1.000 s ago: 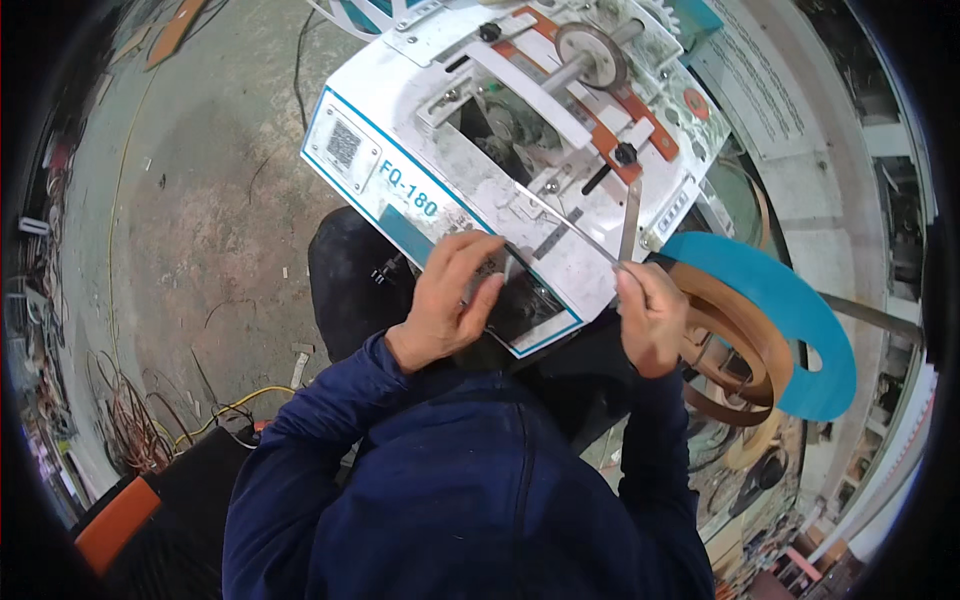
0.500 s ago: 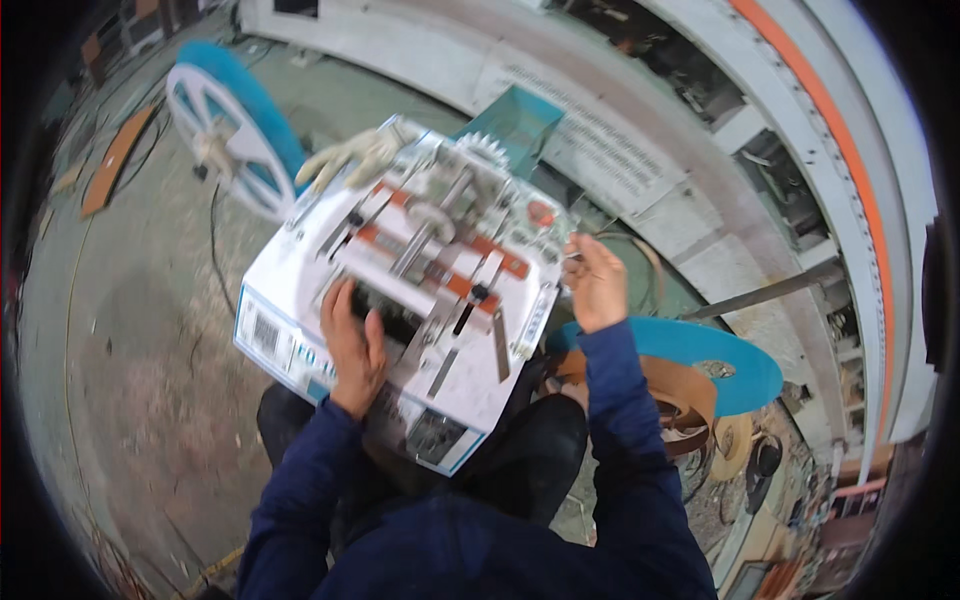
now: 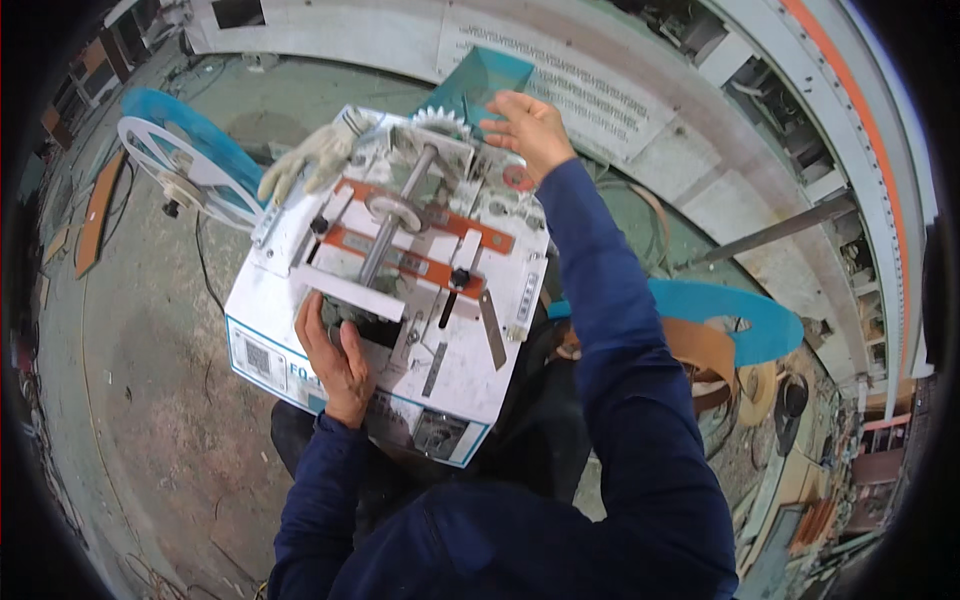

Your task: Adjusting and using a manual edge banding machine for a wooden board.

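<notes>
A white bench-top machine stands in front of my knees, a metal shaft with a round roller running across its top. My left hand is at the machine's near side, fingertips by the white crossbar and thumb apart beside a dark opening. It is open, and I see nothing in it. Raised at the far right corner, my right hand has its fingers stretched leftward and apart, beside the white gear and the teal tray. Nothing shows in it.
A pale work glove lies on the machine's far left edge. Left of it stands a teal and white reel. On the right is a teal disc with a brown band roll. A long white machine frame runs behind.
My right hand has moved from the machine's right edge up and away to its far corner, and its fingers have spread. My left hand stays by the opening. The view has shifted slightly.
</notes>
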`<state>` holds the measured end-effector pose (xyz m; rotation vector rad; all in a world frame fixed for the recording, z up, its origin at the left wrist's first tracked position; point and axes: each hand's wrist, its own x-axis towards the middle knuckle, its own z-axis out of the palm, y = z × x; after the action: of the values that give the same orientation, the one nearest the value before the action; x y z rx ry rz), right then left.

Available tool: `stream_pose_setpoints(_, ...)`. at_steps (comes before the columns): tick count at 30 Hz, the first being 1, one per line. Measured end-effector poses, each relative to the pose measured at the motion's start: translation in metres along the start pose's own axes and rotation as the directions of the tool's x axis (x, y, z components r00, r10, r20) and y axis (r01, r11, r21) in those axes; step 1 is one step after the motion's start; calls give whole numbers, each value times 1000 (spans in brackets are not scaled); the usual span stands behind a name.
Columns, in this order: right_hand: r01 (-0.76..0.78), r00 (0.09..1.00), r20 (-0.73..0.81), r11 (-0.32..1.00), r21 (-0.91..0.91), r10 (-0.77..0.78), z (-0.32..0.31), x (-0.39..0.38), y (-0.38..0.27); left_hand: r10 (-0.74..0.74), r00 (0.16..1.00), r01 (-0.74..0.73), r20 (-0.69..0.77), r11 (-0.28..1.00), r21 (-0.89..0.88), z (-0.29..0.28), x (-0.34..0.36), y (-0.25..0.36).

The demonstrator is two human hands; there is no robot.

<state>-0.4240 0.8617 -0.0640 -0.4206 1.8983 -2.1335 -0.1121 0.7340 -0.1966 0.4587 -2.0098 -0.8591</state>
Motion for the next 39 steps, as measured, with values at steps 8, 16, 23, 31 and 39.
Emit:
stream_pose_setpoints(8, -20, 914, 320, 817, -576, 248, -62, -194, 42, 20, 1000, -20, 18, 1000, 15, 1, 2, 1)
stream_pose_setpoints(16, 424, 852, 515, 702, -573, -94, -37, -246, 50, 27, 1000, -28, -12, 999, -43, 5, -1, -3)
stream_pose_setpoints(23, 674, 679, 733, 436, -597, -47, -6, -236, 73, 2, 999, -5, -36, 996, -88, 5, -3, 0)
stream_pose_setpoints(31, 622, 773, 628, 303, -722, -90, -22, -229, 45, 8, 999, -12, -46, 997, -76, 2, -4, -5)
stream_pose_setpoints(39, 416, 904, 384, 180, -891, -188, -28, -235, 68, 10, 999, -16, -46, 993, -115, 6, -4, -5)
